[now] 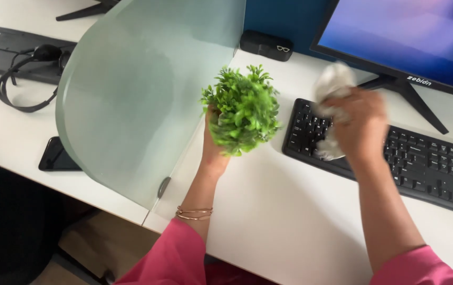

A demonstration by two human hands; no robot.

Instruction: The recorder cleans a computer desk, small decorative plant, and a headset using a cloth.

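Note:
My left hand [213,148] grips a small bushy green plant [242,108] from below and holds it up above the white desk [284,211]; its pot is hidden behind the leaves and my fingers. To the right, my right hand [361,126] is closed around a crumpled whitish cloth [332,84], raised over the left end of a black keyboard [421,163]. Part of the cloth hangs below the hand onto the keys. Both hands look blurred.
A frosted glass divider [131,89] stands left of the plant. Beyond it lie a black headset [31,68], another keyboard [5,47] and a dark phone [55,155]. A monitor [411,31] on a black stand and a small black case [266,45] sit at the back.

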